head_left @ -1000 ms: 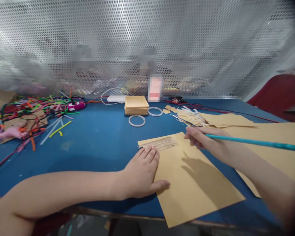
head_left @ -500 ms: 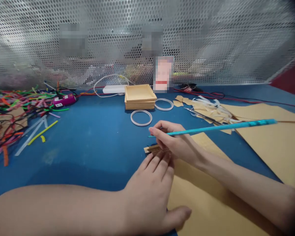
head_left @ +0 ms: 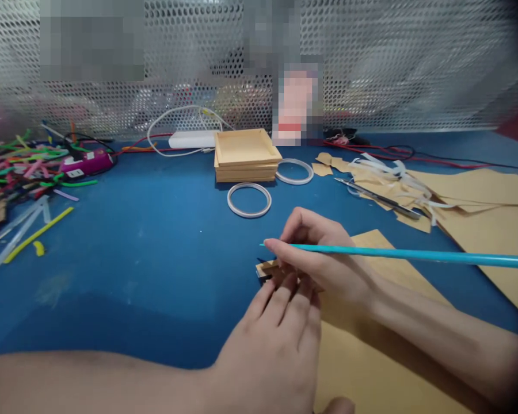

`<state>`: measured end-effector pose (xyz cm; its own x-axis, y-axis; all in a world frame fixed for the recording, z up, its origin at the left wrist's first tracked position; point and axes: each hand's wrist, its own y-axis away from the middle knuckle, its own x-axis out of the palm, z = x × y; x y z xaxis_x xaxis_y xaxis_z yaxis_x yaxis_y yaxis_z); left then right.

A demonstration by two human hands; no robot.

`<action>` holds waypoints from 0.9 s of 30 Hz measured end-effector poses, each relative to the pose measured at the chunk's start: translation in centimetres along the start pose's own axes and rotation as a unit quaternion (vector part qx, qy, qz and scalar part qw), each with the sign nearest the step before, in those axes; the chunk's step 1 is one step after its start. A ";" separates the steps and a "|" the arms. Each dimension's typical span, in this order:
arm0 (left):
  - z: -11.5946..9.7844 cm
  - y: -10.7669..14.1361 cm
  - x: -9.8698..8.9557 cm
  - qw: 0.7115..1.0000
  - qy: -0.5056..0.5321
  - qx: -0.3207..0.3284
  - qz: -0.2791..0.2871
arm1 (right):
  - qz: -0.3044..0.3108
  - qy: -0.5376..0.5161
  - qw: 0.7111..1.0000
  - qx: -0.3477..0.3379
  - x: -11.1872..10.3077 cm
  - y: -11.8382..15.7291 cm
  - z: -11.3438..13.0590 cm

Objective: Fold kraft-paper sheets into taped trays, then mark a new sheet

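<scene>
My right hand [head_left: 317,247] grips a long turquoise stick [head_left: 397,253]; its thin tip points left and the shaft runs out past the right edge. My left hand [head_left: 278,333] presses with its fingertips on a small tan piece with a dark edge [head_left: 265,268], close below my right hand. The fingers of both hands hide most of that piece. Brown paper [head_left: 371,368] lies flat beneath and to the right of the hands.
Stacked wooden trays [head_left: 245,150] stand at the back, with clear rings [head_left: 249,200] before and beside them. A craft knife [head_left: 380,199] rests on paper scraps at right. Colourful strips and a purple power strip [head_left: 86,163] lie at left.
The turquoise stick has swung from slanting up to the right to sloping slightly down. The view has shifted closer, and my left thumb has dropped towards the bottom edge.
</scene>
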<state>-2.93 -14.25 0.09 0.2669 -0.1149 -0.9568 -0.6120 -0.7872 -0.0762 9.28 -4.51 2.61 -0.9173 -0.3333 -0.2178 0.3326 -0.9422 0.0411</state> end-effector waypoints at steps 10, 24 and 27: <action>-0.1 0.0 0.3 1.000 -0.015 -0.007 -0.002 | -0.006 0.048 0.998 -0.027 -0.2 -0.4 -0.2; -0.4 -0.1 -0.1 0.999 0.008 -0.016 0.032 | 0.014 0.045 0.998 -0.029 -0.2 -0.6 -0.4; -0.4 -0.1 0.0 0.999 0.008 -0.018 0.027 | 0.021 0.054 0.998 -0.030 -0.3 -0.6 -0.4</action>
<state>-2.55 -14.41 0.22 0.2465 -0.1672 -0.9546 -0.5982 -0.8012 -0.0141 9.45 -3.80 2.22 -0.8746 -0.3639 -0.3203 0.3858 -0.9226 -0.0050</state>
